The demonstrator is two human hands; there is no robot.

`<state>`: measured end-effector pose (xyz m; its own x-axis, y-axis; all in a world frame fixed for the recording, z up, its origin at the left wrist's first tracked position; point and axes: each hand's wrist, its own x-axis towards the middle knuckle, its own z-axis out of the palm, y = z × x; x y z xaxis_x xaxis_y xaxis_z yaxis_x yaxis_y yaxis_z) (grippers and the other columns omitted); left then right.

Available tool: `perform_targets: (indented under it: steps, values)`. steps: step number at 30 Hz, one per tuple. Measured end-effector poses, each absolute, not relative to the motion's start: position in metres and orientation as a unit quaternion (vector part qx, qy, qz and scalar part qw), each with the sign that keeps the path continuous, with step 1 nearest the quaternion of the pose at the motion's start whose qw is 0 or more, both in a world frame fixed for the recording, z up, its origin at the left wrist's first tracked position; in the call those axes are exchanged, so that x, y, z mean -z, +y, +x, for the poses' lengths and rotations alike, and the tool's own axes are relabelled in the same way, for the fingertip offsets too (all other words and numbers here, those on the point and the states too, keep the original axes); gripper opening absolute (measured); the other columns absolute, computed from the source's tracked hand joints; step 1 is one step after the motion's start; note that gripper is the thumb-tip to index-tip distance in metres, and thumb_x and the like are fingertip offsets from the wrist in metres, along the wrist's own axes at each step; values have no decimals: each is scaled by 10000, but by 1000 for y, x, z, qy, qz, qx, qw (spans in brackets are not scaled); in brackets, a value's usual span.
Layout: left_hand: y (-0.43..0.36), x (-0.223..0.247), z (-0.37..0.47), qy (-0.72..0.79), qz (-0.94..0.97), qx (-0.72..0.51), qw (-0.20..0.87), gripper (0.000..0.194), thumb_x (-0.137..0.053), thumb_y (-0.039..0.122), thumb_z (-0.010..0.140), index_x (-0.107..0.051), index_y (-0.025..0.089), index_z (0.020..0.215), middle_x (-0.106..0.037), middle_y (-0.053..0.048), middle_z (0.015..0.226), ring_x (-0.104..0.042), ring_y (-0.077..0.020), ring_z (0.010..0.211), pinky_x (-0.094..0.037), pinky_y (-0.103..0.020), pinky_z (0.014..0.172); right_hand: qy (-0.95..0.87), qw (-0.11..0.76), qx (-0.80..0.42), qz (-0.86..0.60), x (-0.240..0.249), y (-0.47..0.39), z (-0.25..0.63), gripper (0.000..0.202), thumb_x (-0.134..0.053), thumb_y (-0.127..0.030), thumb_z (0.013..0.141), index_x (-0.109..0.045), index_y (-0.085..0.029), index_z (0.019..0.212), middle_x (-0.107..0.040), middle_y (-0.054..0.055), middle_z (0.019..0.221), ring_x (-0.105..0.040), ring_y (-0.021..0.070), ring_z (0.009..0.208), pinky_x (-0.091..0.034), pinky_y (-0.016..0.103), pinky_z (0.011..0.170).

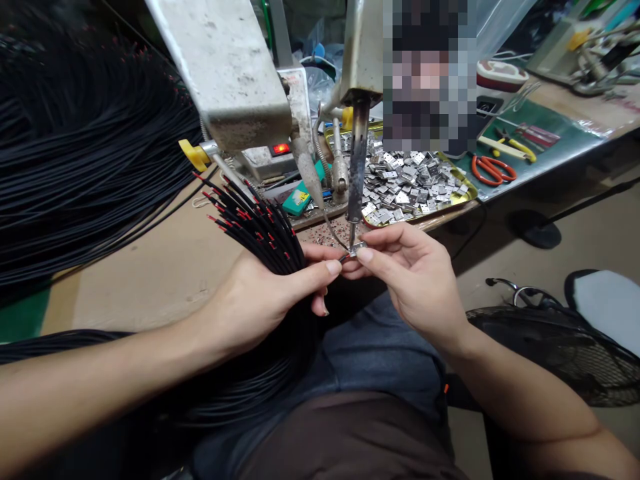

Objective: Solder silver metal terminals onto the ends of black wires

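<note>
My left hand point(287, 280) is closed around a bundle of black cables point(260, 227) with red-tipped ends. Between its thumb and forefinger it pinches one cable end point(344, 257). In my right hand point(407, 267), a small silver USB connector point(357, 249) is pinched between thumb and fingers. The cable end meets the connector right under the tip of a soldering iron point(356, 173) mounted on a stand. A thin solder feed tube point(330, 223) reaches down to the same spot. Whether the iron tip touches the metal is too small to tell.
A yellow-edged tray point(410, 183) of loose metal connectors stands behind the iron. Orange-handled scissors point(493, 171) and pliers point(515, 145) lie at the right. A large heap of black cables point(90, 160) covers the left. A floor fan point(550, 347) stands at the lower right.
</note>
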<state>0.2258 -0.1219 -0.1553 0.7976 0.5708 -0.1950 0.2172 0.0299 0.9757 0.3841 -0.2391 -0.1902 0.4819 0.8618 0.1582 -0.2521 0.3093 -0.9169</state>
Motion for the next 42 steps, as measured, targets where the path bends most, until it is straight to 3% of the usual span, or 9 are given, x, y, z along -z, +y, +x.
perform_targets:
  steps: [30,42]
  values:
    - [-121,151,230,272,656,-150,688,331,-840,365,863,-767,106,1055,-730,-23,712,-644,-99,538,-539,-181,555,-332,744,-373,-443,191,-238,384,177,-820,-214,889,-693,-156,999,-776,15,873,-792,177,829,-684,276,787]
    - [-122,153,230,295,648,-150,686,356,-851,354,844,-743,92,1060,-696,-13,645,-638,-108,528,-529,-186,549,-333,738,-370,-455,192,-237,383,214,-831,-227,876,-678,-135,995,-772,31,862,-789,178,790,-681,275,767]
